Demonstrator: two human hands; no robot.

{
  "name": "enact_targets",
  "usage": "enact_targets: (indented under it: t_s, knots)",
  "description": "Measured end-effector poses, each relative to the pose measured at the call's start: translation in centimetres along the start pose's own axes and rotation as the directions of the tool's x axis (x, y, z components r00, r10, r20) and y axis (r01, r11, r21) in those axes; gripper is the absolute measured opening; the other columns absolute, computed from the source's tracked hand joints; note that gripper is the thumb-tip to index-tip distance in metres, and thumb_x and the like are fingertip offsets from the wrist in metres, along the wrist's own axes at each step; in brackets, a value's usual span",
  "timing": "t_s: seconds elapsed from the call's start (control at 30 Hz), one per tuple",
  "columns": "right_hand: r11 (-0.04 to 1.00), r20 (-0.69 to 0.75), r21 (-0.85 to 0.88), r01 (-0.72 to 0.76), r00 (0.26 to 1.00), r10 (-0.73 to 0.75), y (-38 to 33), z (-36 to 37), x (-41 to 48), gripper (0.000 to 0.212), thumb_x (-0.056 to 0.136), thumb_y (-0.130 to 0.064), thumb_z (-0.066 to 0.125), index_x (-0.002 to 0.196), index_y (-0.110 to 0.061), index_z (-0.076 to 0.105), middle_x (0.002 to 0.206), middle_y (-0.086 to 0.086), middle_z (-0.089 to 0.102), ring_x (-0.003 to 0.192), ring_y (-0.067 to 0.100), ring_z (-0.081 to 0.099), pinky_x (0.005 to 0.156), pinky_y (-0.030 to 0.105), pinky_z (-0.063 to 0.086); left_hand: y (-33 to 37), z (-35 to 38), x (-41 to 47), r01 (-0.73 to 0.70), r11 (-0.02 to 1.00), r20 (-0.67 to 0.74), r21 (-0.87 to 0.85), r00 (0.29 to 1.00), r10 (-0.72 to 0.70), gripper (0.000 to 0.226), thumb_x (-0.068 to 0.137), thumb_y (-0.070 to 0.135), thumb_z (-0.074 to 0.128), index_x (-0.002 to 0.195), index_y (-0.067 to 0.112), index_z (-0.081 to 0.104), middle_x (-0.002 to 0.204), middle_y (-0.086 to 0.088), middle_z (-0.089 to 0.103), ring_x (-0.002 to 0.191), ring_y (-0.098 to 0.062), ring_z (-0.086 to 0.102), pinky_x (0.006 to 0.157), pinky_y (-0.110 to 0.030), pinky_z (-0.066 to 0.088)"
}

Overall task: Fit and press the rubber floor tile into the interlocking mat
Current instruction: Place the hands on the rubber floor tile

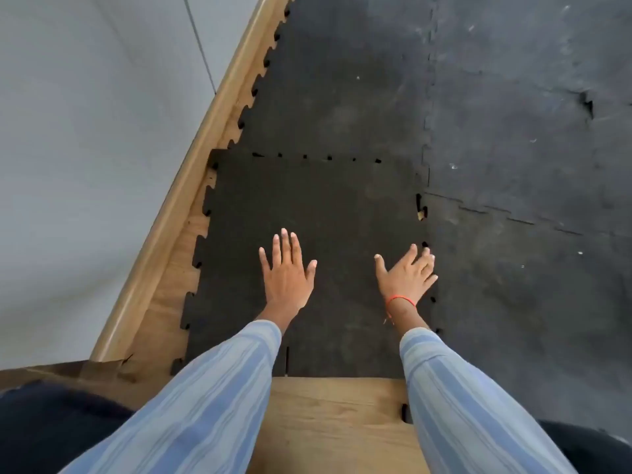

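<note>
A black rubber floor tile (335, 206) with toothed edges lies on the wooden floor, against the black interlocking mat (513, 148) that spreads ahead and to the right. Small gaps show along the tile's far seam and along its right seam. My left hand (286, 271) rests flat on the tile's middle, fingers spread. Near the tile's right edge my right hand (407, 275) lies palm down with fingers apart, an orange thread around its wrist. Both forearms wear blue striped sleeves. Neither hand holds anything.
A grey wall (85, 131) with a wooden skirting board (191, 172) runs along the left. Bare wooden floor (335, 422) shows below the tile and in a strip on its left. Dark shapes fill both bottom corners.
</note>
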State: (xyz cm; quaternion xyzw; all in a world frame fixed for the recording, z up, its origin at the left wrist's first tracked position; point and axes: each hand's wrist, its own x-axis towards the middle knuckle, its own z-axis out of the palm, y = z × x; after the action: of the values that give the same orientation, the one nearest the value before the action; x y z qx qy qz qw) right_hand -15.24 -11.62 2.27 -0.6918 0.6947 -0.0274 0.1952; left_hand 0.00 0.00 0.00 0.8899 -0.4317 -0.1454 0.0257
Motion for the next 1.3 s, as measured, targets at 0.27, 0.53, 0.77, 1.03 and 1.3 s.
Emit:
enact_targets:
  t_s: [0.27,0.53,0.77,1.03,1.3]
  knots:
    - [0.99,0.065,-0.116,-0.082,0.994,0.09,2.0,1.9,1.7,0.133,0.055,-0.09,0.049,0.15,-0.007,0.005,0.156,0.019,0.019,0.146,0.034,0.007,0.116,0.057,0.004,-3.7,3.6,0.4,0.112,0.992,-0.048,-0.05,0.992,-0.114,0.078,0.094,0.06,0.024,0.153,0.013,0.004,0.161,-0.013,-0.002,0.147,-0.033,-0.001,0.114,-0.061,0.003]
    - [0.976,0.1,-0.197,-0.088,0.989,0.109,2.0,1.1,1.5,0.135,0.053,-0.092,0.046,0.15,-0.009,0.004,0.154,0.017,0.022,0.144,0.038,0.012,0.111,0.064,0.015,-9.1,1.3,1.4,0.572,0.759,0.037,-0.312,0.805,-0.592,0.121,0.07,0.083,0.045,0.151,0.008,-0.004,0.156,-0.031,-0.005,0.143,-0.047,-0.003,0.112,-0.065,0.007]
    - [0.967,0.106,-0.248,0.057,0.994,-0.032,4.3,-0.6,0.0,0.124,0.064,-0.084,0.05,0.148,-0.002,0.011,0.151,0.014,0.03,0.138,0.036,0.025,0.106,0.05,0.033,-10.4,0.6,1.1,0.512,0.786,-0.008,-0.345,0.836,-0.548,0.125,0.064,0.08,0.058,0.15,0.004,0.009,0.152,-0.034,0.016,0.138,-0.05,0.02,0.108,-0.059,0.031]
    - [0.967,0.018,-0.252,-0.034,0.999,0.04,5.3,1.0,-5.5,0.122,0.063,-0.084,0.052,0.146,0.0,0.019,0.143,0.014,0.039,0.126,0.037,0.035,0.096,0.049,0.038,-12.1,0.4,0.9,0.454,0.825,-0.017,-0.338,0.873,-0.487,0.127,0.062,0.08,0.06,0.15,0.003,0.01,0.152,-0.035,0.012,0.141,-0.049,0.014,0.113,-0.056,0.024]
    - [0.972,0.004,-0.226,-0.069,0.997,0.072,4.9,0.7,-6.8,0.119,0.065,-0.081,0.054,0.145,0.001,0.022,0.141,0.016,0.041,0.128,0.039,0.034,0.098,0.05,0.037,-11.9,-0.2,0.8,0.476,0.8,-0.007,-0.366,0.858,-0.514,0.129,0.059,0.079,0.064,0.15,0.005,0.011,0.154,-0.031,0.013,0.141,-0.047,0.014,0.112,-0.054,0.025]
